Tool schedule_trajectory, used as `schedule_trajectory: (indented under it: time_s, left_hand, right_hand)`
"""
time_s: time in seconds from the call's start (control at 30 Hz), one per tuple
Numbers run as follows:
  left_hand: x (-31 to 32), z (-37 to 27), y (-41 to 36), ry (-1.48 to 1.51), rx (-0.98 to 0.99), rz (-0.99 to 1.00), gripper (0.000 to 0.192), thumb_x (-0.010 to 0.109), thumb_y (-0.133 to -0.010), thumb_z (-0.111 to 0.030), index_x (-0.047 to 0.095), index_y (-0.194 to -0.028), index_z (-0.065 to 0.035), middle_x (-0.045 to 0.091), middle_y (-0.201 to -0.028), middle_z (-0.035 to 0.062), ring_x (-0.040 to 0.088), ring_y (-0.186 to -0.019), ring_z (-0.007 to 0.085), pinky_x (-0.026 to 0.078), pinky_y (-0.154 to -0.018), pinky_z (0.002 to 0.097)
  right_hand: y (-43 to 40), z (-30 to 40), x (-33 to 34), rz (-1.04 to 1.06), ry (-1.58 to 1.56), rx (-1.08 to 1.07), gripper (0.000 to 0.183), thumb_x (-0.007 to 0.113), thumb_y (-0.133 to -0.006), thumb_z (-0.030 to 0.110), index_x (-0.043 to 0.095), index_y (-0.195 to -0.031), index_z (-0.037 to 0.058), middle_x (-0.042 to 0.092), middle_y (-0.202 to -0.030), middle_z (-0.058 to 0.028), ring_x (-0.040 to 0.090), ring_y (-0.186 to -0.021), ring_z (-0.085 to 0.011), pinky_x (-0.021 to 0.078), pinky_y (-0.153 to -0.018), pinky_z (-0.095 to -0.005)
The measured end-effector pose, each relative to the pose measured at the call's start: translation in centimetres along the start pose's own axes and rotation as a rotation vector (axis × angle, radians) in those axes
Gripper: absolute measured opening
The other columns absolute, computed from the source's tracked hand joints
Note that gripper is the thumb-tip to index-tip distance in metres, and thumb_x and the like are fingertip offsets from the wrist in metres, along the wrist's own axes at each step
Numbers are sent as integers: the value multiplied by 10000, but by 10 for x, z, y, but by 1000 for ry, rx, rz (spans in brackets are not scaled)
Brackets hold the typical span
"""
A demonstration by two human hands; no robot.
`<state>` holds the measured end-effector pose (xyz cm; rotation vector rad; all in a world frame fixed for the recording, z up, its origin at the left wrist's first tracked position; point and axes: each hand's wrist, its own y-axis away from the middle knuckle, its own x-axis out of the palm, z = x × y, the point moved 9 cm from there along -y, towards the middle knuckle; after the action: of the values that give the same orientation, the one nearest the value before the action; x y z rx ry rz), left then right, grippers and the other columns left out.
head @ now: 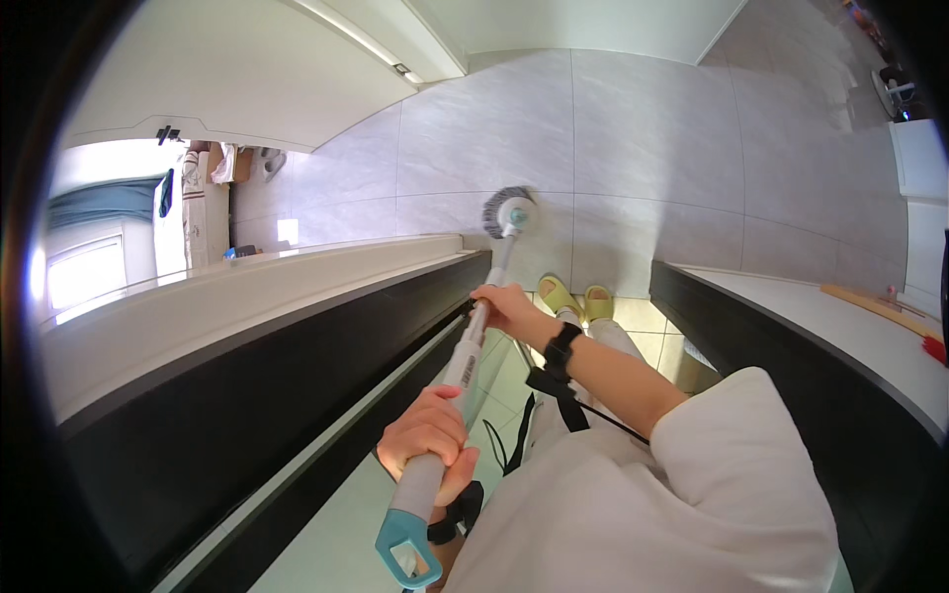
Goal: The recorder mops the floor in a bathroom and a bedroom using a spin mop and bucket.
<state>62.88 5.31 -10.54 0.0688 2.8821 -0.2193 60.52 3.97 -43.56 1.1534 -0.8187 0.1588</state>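
A long-handled scrub brush slants across the middle of the view, with a grey-white pole (463,367) and a teal loop (408,552) at its near end. Its round head (511,213), edged with grey bristles, rests on the grey floor tiles (630,141) ahead of my feet. My left hand (426,437) is wrapped around the thick lower part of the pole, just above the loop. Farther up, my right hand (511,310) grips the thinner section. Both wrists wear black straps.
Dark door-frame sides (296,341) (786,385) flank me left and right. Yellow-green slippers (560,295) are on my feet at the tile boundary. A white door (245,67) stands upper left; beyond it are a bed (206,215) and cardboard box (241,164). A wooden strip (878,310) lies at right.
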Motion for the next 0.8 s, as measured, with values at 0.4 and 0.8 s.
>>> schedule_trajectory:
  time_s: [0.4,0.8]
  left_hand:
    - [53,10,9,281,-52,208,235,619,-553,17,404,-527,-75,480,-528,25,469,-512,184,421,-739,411]
    - [57,-41,-54,366,-21,601,216,677,-562,-65,473,-492,-62,484,-464,34,511,-453,194,440,-646,391]
  right_hand:
    - [58,21,-117,-195,-60,-94,92,600,-734,58,520,-739,11,539,-662,-71,621,-650,-244,545,-640,-382]
    - [113,30,-59,-101,-454,-78,115,583,-757,78,494,-698,36,522,-678,-66,625,-695,-229,536,-692,-363]
